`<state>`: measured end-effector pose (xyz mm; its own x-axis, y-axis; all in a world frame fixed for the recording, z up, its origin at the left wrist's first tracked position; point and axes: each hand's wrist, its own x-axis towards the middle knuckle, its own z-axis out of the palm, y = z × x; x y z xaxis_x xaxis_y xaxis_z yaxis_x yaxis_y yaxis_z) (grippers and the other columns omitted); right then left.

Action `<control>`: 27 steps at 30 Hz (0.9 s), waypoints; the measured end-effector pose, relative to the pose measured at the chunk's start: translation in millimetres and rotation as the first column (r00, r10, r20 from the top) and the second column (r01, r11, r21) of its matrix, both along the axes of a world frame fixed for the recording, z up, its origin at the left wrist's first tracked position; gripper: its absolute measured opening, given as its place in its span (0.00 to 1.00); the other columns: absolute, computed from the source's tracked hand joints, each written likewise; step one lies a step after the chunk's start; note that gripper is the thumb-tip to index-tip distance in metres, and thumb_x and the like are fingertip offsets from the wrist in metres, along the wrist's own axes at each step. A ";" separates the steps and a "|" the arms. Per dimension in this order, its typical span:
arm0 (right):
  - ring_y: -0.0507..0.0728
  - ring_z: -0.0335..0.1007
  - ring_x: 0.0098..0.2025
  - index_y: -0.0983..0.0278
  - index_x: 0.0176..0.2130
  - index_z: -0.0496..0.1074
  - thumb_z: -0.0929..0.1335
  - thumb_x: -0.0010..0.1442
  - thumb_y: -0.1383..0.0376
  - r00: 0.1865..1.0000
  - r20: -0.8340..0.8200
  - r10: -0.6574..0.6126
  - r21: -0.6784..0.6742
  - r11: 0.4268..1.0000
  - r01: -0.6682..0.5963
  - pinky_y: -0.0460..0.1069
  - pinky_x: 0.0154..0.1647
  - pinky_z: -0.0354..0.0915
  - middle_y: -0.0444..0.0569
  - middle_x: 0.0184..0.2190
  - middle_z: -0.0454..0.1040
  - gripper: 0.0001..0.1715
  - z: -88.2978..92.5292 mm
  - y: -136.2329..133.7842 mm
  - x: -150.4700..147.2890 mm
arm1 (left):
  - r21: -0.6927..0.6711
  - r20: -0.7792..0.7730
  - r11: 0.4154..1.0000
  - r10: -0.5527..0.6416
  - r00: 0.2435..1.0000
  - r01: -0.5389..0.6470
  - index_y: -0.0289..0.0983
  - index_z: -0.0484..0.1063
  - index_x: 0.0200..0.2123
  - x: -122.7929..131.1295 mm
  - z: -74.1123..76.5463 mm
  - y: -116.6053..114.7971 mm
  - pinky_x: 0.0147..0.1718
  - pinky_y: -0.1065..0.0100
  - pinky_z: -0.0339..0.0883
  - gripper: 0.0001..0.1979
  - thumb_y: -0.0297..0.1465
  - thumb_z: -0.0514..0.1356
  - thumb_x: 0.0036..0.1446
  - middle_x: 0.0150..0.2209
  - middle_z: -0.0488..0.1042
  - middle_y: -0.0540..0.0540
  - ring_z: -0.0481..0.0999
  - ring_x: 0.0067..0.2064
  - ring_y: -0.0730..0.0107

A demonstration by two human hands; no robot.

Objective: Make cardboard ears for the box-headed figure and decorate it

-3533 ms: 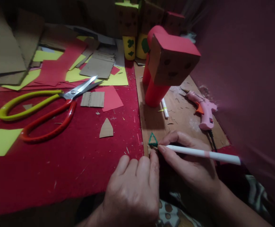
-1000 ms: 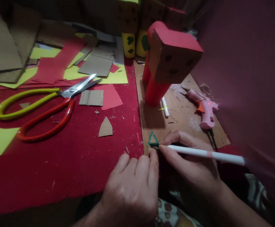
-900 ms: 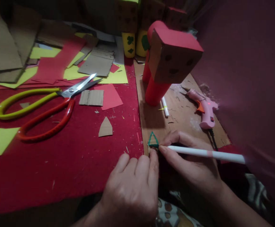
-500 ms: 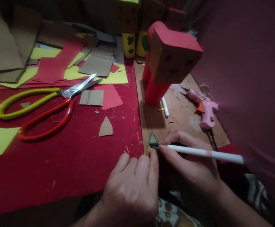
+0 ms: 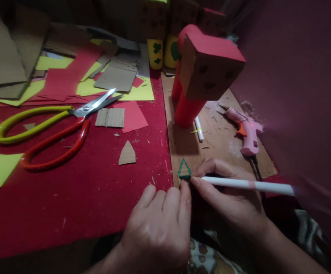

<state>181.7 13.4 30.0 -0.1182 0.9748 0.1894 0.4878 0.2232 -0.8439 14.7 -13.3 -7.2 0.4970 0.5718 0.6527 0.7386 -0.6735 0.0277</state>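
Note:
A small cardboard triangle (image 5: 184, 169) with a green outline lies at the near edge of a brown cardboard board (image 5: 219, 140). My right hand (image 5: 230, 198) is closed on a white marker pen (image 5: 247, 185), and the pen's tip rests at the triangle's lower right corner. My left hand (image 5: 159, 224) rests on the red felt (image 5: 76, 190) with its fingers curled. Its index fingertip presses on the triangle's bottom edge.
Large scissors (image 5: 48, 125) with one yellow and one red handle lie open at the left. A pink glue gun (image 5: 245, 129) lies on the board at the right. A red cardboard figure (image 5: 202, 76) stands behind the triangle. Cardboard and paper scraps (image 5: 102, 76) are spread at the back.
Almost nothing has moved. Both hands stay at the triangle, and the pen tip has shifted only slightly along its lower edge.

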 end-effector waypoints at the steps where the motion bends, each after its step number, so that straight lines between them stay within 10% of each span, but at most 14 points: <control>1: 0.49 0.74 0.24 0.60 0.29 0.73 0.73 0.59 0.71 1.000 0.000 0.002 0.000 1.000 -0.002 0.43 0.24 0.66 0.39 0.23 0.78 0.08 0.0 -0.1 0.4 | 0.001 0.005 1.000 -0.001 1.000 0.001 0.19 0.76 0.45 0.0 0.4 0.0 0.29 0.58 0.55 0.12 0.18 0.56 0.63 0.20 0.69 0.47 0.62 0.22 0.62; 27: 0.50 0.74 0.24 0.60 0.29 0.73 0.72 0.59 0.71 0.999 0.023 0.034 0.014 0.999 -0.034 0.43 0.24 0.67 0.40 0.23 0.78 0.08 1.5 0.4 0.3 | 0.005 0.022 1.000 0.012 1.000 -0.012 0.21 0.77 0.44 -0.4 0.5 0.3 0.28 0.58 0.56 0.11 0.18 0.55 0.63 0.21 0.69 0.47 0.62 0.22 0.62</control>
